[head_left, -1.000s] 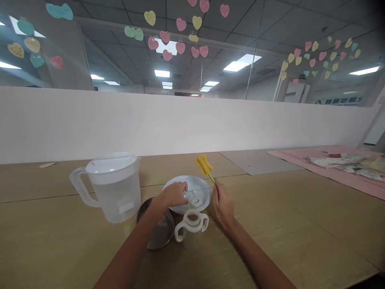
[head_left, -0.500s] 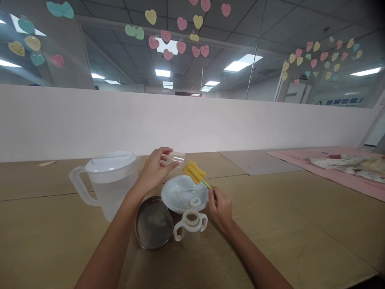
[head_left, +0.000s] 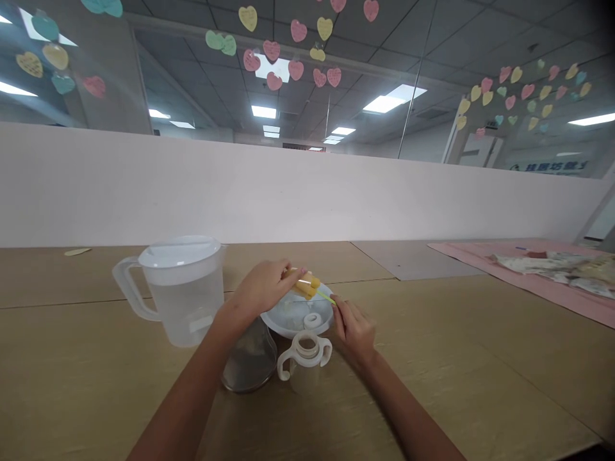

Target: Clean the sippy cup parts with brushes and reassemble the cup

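Over the white bowl [head_left: 283, 317], my left hand [head_left: 264, 286] is closed around a small clear plastic cup [head_left: 303, 276], partly hidden by the fingers. A yellow sponge brush [head_left: 314, 282] has its head pushed into the cup's mouth. My right hand [head_left: 354, 326] grips the brush by its thin green handle. Inside the bowl lies a white ring [head_left: 312, 321], with some clear pieces hard to make out. Just in front stands an uncapped baby bottle [head_left: 306, 365] with two white handles. A dark metal dish [head_left: 250, 360] sits left of it, partly behind my left forearm.
A lidded clear pitcher [head_left: 185, 301] of water stands to the left. At the far right, a pink cloth [head_left: 461, 256] carries crumpled fabric [head_left: 552, 266]. A low white wall [head_left: 307, 192] with glass above runs behind the table [head_left: 456, 365].
My left hand has come down and to the right, bringing the cup over the sponge head, which was outside it before. The right hand has barely moved. The view has shifted slightly.
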Motion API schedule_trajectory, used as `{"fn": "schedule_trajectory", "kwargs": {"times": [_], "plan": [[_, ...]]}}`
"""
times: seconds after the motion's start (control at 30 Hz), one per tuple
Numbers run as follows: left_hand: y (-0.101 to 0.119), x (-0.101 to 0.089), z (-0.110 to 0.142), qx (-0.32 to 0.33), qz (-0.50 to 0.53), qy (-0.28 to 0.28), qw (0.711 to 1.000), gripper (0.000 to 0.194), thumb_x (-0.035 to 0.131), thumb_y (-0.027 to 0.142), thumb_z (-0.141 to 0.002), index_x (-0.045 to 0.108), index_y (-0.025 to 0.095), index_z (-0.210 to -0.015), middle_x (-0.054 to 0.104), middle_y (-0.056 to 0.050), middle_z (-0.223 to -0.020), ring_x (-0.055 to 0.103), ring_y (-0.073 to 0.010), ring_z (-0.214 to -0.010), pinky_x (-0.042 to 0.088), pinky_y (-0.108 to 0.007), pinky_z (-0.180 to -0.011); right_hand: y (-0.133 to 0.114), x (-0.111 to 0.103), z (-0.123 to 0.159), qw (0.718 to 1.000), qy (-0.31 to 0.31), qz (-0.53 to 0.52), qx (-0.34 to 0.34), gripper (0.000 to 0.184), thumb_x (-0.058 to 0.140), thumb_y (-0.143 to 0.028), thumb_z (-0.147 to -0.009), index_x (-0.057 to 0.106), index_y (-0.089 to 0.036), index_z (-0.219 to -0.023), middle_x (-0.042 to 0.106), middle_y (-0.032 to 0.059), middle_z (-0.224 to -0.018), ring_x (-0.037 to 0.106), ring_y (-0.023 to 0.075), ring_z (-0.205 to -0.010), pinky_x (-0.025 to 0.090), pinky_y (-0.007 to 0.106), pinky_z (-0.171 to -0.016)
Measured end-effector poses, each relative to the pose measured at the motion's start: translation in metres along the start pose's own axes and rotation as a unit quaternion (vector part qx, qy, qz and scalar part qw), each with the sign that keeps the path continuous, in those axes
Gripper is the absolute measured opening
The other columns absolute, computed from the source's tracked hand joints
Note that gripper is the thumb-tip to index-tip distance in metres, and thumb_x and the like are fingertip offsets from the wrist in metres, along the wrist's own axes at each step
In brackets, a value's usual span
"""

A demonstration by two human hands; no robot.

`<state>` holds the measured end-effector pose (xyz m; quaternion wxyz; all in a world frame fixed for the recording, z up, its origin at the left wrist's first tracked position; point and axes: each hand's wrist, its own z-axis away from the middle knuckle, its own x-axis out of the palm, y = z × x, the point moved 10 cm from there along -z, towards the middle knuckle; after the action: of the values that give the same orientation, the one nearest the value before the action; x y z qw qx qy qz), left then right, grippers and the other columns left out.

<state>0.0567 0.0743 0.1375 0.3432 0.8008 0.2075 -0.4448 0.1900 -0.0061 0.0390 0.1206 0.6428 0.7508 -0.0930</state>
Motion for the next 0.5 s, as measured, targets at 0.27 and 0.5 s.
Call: {"fn": "schedule_trajectory", "kwargs": {"times": [0.27,0.5], "plan": [[0.022,-0.001,0.009,0.12,0.071,-0.061,0.988,0.028,0.054,0.026,-0.072,0.058,0.022,-0.1,0.064,-0.003,-0.103,0.058,-0.0192,-0.091,0.044,-0.03,-0.08,-0.005,-0.001,0.001,0.998,0.007,-0.059,-0.014,0.02,0.045,-0.017,-0.089,0.062,-0.012,-0.099,0.068,0.0063,-0.075,0.06,0.0127,-0.062,0.042,0.024,-0.062],[0.028,-0.008,0.011,0.109,0.153,-0.037,0.982,0.029,0.059,0.035,-0.071,0.056,0.022,-0.097,0.064,-0.001,-0.097,0.06,-0.0171,-0.083,0.046,-0.027,-0.072,0.001,-0.004,0.005,0.997,0.029,-0.075,0.02,0.02,0.045,-0.017,-0.089,0.06,-0.013,-0.101,0.068,0.006,-0.076,0.06,0.0125,-0.061,0.043,0.023,-0.06]]}}
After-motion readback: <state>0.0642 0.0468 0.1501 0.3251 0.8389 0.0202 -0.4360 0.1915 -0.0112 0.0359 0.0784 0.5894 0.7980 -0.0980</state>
